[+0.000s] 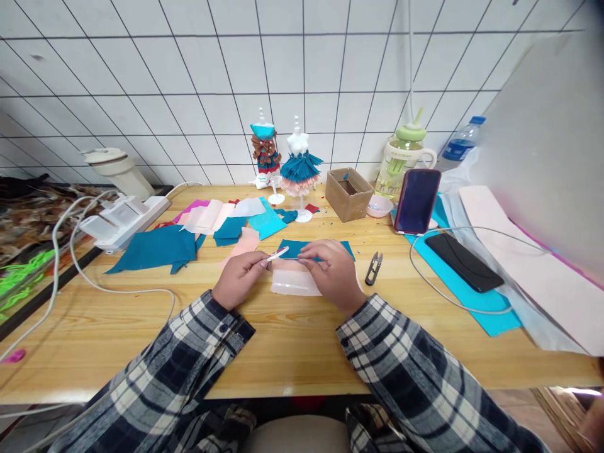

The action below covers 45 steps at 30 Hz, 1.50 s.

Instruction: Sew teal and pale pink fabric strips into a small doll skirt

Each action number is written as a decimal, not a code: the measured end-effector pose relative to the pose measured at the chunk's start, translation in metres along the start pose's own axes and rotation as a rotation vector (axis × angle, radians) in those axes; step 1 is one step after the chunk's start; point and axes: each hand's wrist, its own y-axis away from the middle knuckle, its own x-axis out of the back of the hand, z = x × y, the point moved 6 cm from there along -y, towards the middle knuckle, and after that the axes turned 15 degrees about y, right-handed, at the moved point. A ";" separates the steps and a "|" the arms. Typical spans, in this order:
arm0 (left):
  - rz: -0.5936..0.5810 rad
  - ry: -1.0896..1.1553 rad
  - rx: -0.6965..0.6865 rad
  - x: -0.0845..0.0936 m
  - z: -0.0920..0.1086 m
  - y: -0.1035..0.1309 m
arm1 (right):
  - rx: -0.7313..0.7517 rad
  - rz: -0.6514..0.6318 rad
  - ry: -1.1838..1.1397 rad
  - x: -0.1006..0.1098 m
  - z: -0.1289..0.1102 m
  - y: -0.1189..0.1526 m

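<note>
Between thumb and fingers, my left hand (241, 277) pinches a thin white disc (278, 253), seen nearly edge-on and shaped like a roll of narrow tape. Just to its right, my right hand (333, 274) has thumb and forefinger pressed together; whatever is in that pinch is too small to make out. Beneath the hands lie a dark teal cloth strip (348, 250) and a pale, shiny strip (292, 283) with peach material at its upper edge. Black thread snips (374, 269) rest on the table to the right of my right hand.
Two small dress forms (302, 168) (265, 154) wear fabric skirts at the back. Beside them stand a cardboard box (349, 196), a pink bowl (380, 206) and a propped phone (418, 201). Cloth scraps (155, 248) and a power strip (125, 223) lie left; another phone (465, 261) and a cable are right.
</note>
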 end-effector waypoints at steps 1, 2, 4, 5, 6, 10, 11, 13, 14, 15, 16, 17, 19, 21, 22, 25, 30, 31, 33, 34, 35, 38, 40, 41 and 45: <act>0.024 0.100 0.037 0.002 -0.003 0.000 | 0.049 -0.009 0.012 -0.001 -0.006 0.001; 0.042 0.193 0.067 0.003 -0.006 0.000 | 0.101 -0.015 0.028 -0.001 -0.013 0.003; 0.076 0.341 0.115 0.005 -0.011 0.000 | 0.190 0.006 0.054 -0.001 -0.023 0.006; 0.090 0.409 0.135 0.004 -0.013 0.001 | 0.216 0.029 0.063 0.001 -0.027 0.007; 0.102 0.476 0.156 0.003 -0.014 0.001 | 0.225 0.054 0.070 0.002 -0.029 0.007; 0.139 0.719 0.213 -0.006 -0.016 0.001 | 0.209 0.035 0.102 0.001 -0.028 0.009; 0.144 0.743 0.220 -0.007 -0.016 0.001 | 0.209 0.004 0.103 -0.001 -0.028 0.010; 0.155 0.730 0.224 -0.007 -0.016 0.001 | 0.207 -0.049 0.099 -0.004 -0.028 0.011; 0.158 0.696 0.221 -0.006 -0.016 0.001 | 0.201 -0.061 0.097 -0.004 -0.028 0.012; 0.161 0.651 0.213 -0.004 -0.016 0.001 | 0.192 -0.067 0.098 -0.005 -0.027 0.012; 0.158 0.609 0.204 -0.003 -0.016 0.001 | 0.180 -0.066 0.102 -0.005 -0.027 0.012; 0.149 0.570 0.194 -0.002 -0.016 0.001 | 0.165 -0.057 0.110 -0.004 -0.026 0.012; 0.120 0.505 0.176 -0.002 -0.015 0.000 | 0.138 -0.020 0.131 -0.002 -0.025 0.011; 0.102 0.455 0.165 -0.003 -0.017 -0.001 | 0.137 0.029 0.140 0.000 -0.026 0.011; 0.115 0.435 0.160 -0.002 -0.018 -0.001 | 0.149 0.053 0.135 0.002 -0.028 0.012; 0.235 0.428 0.157 0.015 -0.028 -0.002 | 0.148 0.127 0.093 0.011 -0.030 0.011; 0.466 0.135 0.138 0.062 -0.044 0.003 | 0.003 0.138 0.030 0.023 -0.015 0.005; 0.433 0.042 0.155 0.064 -0.045 0.002 | -0.031 0.101 0.006 0.021 -0.010 0.004; 0.300 -0.123 0.206 0.058 -0.050 0.000 | -0.115 0.025 -0.057 0.013 0.001 0.002; 0.242 -0.211 0.228 0.053 -0.052 -0.001 | -0.160 -0.007 -0.091 0.009 0.007 0.002; 0.203 -0.293 0.241 0.049 -0.054 -0.002 | -0.203 -0.036 -0.124 0.004 0.011 0.002; 0.166 -0.530 0.255 0.043 -0.059 -0.002 | -0.296 -0.103 -0.194 -0.007 0.020 0.005; 0.223 -0.635 0.250 0.047 -0.056 -0.001 | -0.316 -0.126 -0.217 -0.011 0.020 0.007; 0.270 -0.654 0.223 0.050 -0.051 0.000 | -0.315 -0.133 -0.225 -0.013 0.019 0.007; 0.310 -0.409 -0.064 0.042 -0.018 0.002 | -0.288 -0.146 -0.214 -0.014 0.014 0.008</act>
